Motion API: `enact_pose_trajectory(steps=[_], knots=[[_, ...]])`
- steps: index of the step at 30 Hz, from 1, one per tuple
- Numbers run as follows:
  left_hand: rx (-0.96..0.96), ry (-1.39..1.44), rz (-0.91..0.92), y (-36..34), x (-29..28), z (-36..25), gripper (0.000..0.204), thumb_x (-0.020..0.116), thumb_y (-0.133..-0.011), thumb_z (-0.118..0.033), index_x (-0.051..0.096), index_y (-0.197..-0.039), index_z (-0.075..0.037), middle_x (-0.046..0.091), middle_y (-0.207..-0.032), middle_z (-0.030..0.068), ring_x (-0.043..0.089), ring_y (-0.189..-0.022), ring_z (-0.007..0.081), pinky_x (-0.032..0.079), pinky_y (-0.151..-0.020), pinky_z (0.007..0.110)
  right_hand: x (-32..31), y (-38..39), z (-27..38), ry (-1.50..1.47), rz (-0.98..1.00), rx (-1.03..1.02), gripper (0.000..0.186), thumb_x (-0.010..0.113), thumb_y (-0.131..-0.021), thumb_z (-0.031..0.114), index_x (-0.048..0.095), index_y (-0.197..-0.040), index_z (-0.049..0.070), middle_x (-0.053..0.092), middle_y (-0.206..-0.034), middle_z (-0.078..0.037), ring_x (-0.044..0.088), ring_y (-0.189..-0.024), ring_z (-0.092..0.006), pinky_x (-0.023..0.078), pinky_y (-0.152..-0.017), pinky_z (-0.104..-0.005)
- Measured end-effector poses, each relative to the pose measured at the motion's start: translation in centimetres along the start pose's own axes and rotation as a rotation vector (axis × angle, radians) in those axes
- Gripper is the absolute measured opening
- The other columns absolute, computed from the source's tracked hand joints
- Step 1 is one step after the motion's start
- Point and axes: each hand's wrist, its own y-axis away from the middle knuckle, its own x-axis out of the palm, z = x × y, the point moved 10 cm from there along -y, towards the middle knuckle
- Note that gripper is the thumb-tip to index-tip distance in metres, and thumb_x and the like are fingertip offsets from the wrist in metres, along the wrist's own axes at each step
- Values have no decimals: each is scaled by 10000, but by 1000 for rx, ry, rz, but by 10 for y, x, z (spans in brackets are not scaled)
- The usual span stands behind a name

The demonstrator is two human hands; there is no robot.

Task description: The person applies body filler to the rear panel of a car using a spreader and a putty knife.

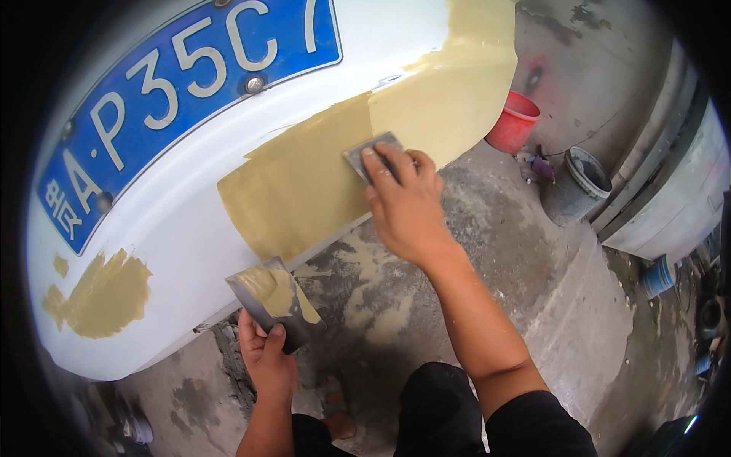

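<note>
Putty patch [297, 183] on the white bumper [183, 228], around 10 o'clock from the middle of the view. How do you get it smooth where it meets the paler putty [438, 95]?

lol, that seam's the tricky bit. Right hand [403, 198] is gripping the grey spreader [356, 161], fingers over its back, at the patch's 2 o'clock side. I'd spread the pressure evenly, or one corner will probably dig a line.

And the left hand [266, 354]?

Thumb on top, fingers underneath, gripping a dark board [297, 331] with putty smeared on it, near the patch's 6 o'clock edge. Handy spot for reloading imo. I'd wipe the blade between passes too, so crumbs don't drag.

What about the lower edge?

Go lighter there, I reckon. The bumper seems to curve under, so ridges come easy.
</note>
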Motion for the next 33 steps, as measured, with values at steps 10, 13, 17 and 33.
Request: enact_pose_trajectory(steps=[10,13,17,33], knots=[[-28,48,7,-1,4,5,609,587,-846,41,360,-1409,3,588,-1226,65,540,-1123,148,404,-995,306,8,0,22,-52,23,8,463,587,-856,142,532,-1314,94,463,-1343,-114,432,-1143,-406,379,-944,-511],[-79,105,19,0,11,8,604,571,-850,40,359,-1414,-11,574,-1271,77,532,-1175,175,402,-1026,332,10,35,23,-202,93,32,448,596,-846,121,547,-1288,64,469,-1324,-123,434,-1152,-410,389,-940,-494],[-170,213,45,5,28,13,591,541,-861,50,361,-1418,-31,553,-1310,93,517,-1222,201,402,-1046,361,0,94,46,-968,260,66,405,596,-874,82,577,-1277,44,476,-1322,-143,443,-1210,-372,379,-1014,-443],[-600,361,238,37,74,55,506,475,-894,73,421,-1385,-37,558,-1303,102,559,-1179,206,477,-975,369,27,233,25,-2090,584,800,383,677,-899,147,563,-1223,-24,636,-1135,-75,603,-1012,-131,483,-871,-296]])
